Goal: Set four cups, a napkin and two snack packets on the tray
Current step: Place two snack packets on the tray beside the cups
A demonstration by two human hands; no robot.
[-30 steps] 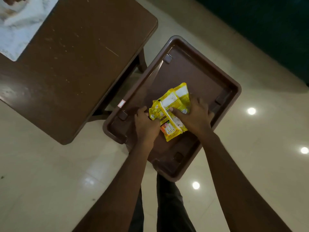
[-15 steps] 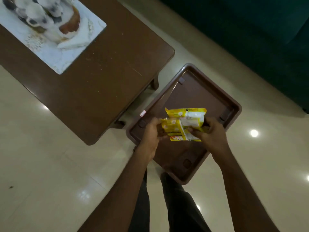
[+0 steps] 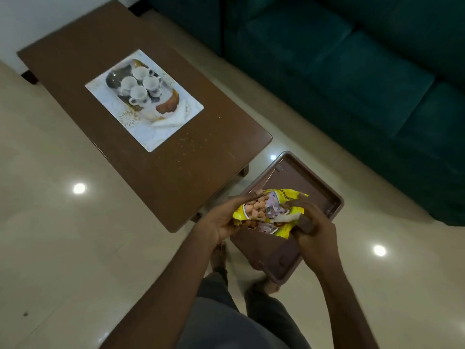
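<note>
Your left hand (image 3: 221, 220) and right hand (image 3: 314, 230) both closed on snack packets (image 3: 270, 212), held together in one bundle for single carry. Packets raised above brown bin (image 3: 334, 197), near right. Tray (image 3: 141, 107) sits far left on table (image 3: 176, 167), cups (image 3: 138, 84) and napkin (image 3: 173, 117) already aboard.

Dim room, ceiling-light glare on floor (image 3: 50, 222)

Open brown tabletop (image 3: 161, 157) between the near corner and the mat (image 3: 143, 127), bare but for crumbs. On the mat, four cups (image 3: 141, 84) bunched touching one another, a napkin (image 3: 173, 117) just beside them. Sofa (image 3: 352, 79) close along the far side; upturned stool (image 3: 327, 195) against the near corner.
</note>
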